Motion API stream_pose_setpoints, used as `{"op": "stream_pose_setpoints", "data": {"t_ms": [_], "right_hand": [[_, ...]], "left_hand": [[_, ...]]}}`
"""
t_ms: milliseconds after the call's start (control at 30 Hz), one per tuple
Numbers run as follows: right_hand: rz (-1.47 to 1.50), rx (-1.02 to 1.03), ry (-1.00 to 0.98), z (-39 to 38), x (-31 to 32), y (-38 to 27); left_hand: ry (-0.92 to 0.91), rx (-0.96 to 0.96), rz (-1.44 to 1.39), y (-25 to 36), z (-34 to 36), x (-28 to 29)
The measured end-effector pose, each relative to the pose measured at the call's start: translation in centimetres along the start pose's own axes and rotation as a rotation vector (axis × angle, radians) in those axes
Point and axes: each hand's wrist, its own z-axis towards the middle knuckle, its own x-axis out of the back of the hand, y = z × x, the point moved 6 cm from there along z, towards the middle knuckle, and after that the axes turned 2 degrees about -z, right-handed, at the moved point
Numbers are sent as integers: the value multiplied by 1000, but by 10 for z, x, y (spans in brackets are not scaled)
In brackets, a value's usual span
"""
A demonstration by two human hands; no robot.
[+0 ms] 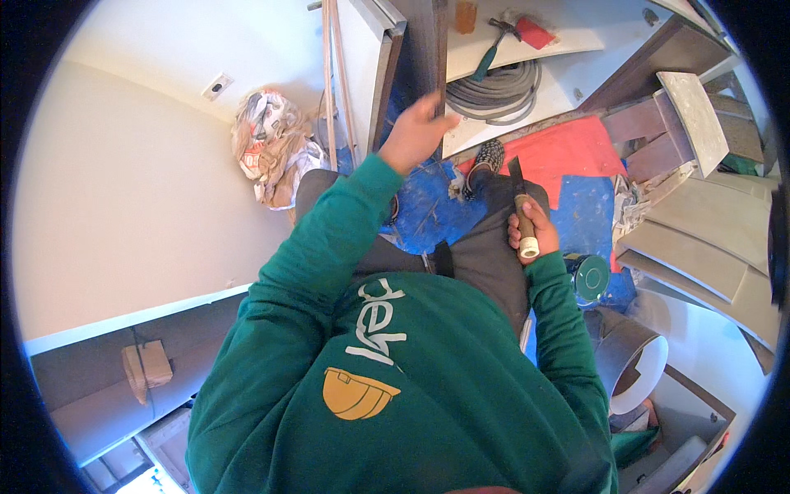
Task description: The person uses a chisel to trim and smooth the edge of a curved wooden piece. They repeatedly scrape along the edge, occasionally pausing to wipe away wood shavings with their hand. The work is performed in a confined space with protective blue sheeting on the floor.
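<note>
My right hand [533, 230] is wrapped round the wooden handle of a chisel [525, 216], its flat dark blade pointing away from me. My left hand [415, 132] reaches forward, slightly blurred, with its thumb apart from the fingers. It is at the near edge of an upright dark brown panel [426, 58]; I cannot tell whether it touches it. Beside that panel stands a white board [358, 66] with a brown edge.
Ahead, a hammer [492, 53] and coiled grey hose [498, 95] lie in a pale cabinet. Blue sheeting [432, 210] and red sheeting [568, 152] cover the floor. A green can [590, 278] and stacked boards [699, 222] are at right, a crumpled bag [267, 144] at left.
</note>
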Motion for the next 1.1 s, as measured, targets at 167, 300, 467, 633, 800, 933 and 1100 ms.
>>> {"op": "stream_pose_setpoints", "data": {"t_ms": [167, 300, 467, 633, 800, 933, 1100], "right_hand": [[-43, 9, 45, -7, 7, -3], [-79, 3, 29, -7, 11, -1], [-125, -14, -3, -7, 6, -1], [-178, 24, 18, -20, -4, -3], [-164, -53, -17, -43, -36, 8], [-203, -142, -60, -44, -60, 24], [-340, -256, 55, -27, -74, 29]], "left_hand": [[-153, 421, 9, -86, -91, 37], [-3, 611, -129, -115, -145, 63], [-42, 564, -145, -109, -153, 51], [-226, 562, 123, -105, -155, 25], [-202, 383, -15, -120, -146, 17], [-228, 373, -68, -171, -125, 8], [-206, 898, -288, -209, -104, -2]]}}
